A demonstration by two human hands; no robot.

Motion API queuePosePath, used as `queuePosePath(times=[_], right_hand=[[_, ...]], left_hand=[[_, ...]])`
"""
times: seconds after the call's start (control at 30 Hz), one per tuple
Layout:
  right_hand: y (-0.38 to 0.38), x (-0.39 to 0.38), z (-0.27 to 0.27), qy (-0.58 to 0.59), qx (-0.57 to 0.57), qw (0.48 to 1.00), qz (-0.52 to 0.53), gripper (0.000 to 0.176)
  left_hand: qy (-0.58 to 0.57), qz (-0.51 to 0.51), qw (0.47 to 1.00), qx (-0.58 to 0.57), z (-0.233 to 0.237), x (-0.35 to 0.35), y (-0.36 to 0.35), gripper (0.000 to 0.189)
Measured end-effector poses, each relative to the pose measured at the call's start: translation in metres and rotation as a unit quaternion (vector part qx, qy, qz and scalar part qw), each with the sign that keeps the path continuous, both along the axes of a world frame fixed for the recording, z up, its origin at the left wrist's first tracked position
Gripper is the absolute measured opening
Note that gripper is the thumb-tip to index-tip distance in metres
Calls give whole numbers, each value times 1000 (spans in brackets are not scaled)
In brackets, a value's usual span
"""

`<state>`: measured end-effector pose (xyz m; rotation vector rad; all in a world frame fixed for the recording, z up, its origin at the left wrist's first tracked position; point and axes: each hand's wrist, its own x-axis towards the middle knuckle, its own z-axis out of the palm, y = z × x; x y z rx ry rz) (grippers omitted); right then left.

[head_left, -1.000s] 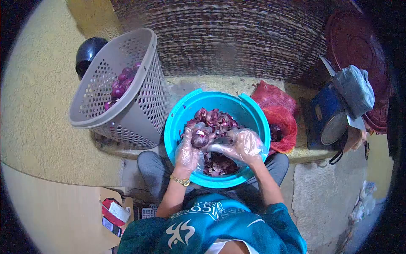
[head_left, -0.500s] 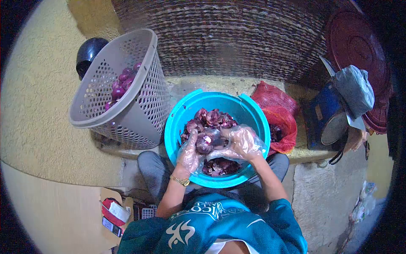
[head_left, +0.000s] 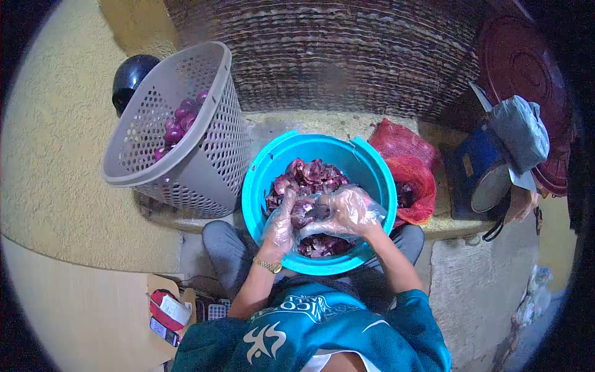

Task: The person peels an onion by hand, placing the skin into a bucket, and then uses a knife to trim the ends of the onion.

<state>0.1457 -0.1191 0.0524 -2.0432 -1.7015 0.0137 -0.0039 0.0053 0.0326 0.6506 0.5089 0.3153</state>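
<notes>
Onion, red point(head_left: 301, 213), one; held over the turquoise tub point(head_left: 361, 162), low above a heap of onion skins and bulbs point(head_left: 315, 176); left hand point(head_left: 282, 227) curled round its near side, grasping; right hand point(head_left: 354, 211) bent in against the opposite side, whether gripping bulb, loose skin or a tool cannot be told.

Clear plastic gloves point(head_left: 370, 218), loose, on both hands; likely fault: slick film lets the bulb slide, dropping it among the skins; slack film could also bunch between fingers and onion, tear, or be nicked if a blade is hidden there.

Tub, set between the knees point(head_left: 218, 249); a shifted leg might tip it and scatter the contents.

Basket, grey, perforated point(head_left: 218, 141), just beside the tub, smooth purple onions point(head_left: 176, 131) within; a stray elbow could jog it.

Sack, red mesh point(head_left: 425, 181), mouth open at the tub's other side; a knock could spill its dark contents.
</notes>
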Motion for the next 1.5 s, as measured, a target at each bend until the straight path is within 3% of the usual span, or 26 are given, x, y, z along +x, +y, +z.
queuePosePath(times=[0.23, 0.47, 0.63, 0.77, 0.9, 1.03, 1.27, 1.33, 1.5], right_hand=[[2, -11, 15, 50, -68, 996, -8, 60], [-3, -9, 15, 31, -88, 996, -7, 61], [-2, -12, 21, 32, 32, 998, -48, 61], [0, -14, 20, 33, 45, 998, -40, 61], [-1, -15, 21, 26, -4, 998, -60, 60], [1, -12, 2, 53, -28, 997, -55, 59], [-2, -15, 3, 66, 16, 998, -15, 58], [-2, -18, 8, 59, -104, 993, -14, 57], [-11, -19, 24, 77, -59, 995, -23, 56]], left_hand=[[4, -14, 1000, 6, -25, 2, 8, 51], [-9, 14, 1000, 10, -4, 5, 5, 49], [-10, 14, 999, 42, -8, 4, 6, 48], [-1, 20, 999, 39, 8, 3, -2, 43], [4, 67, 997, 24, 2, 10, -7, 42], [-43, 42, 998, 27, -32, 8, 4, 39], [-20, 70, 997, 31, -12, 10, -2, 43], [-18, 78, 997, 8, -10, 11, -1, 45], [-19, 78, 997, 11, -11, 7, 7, 51]])
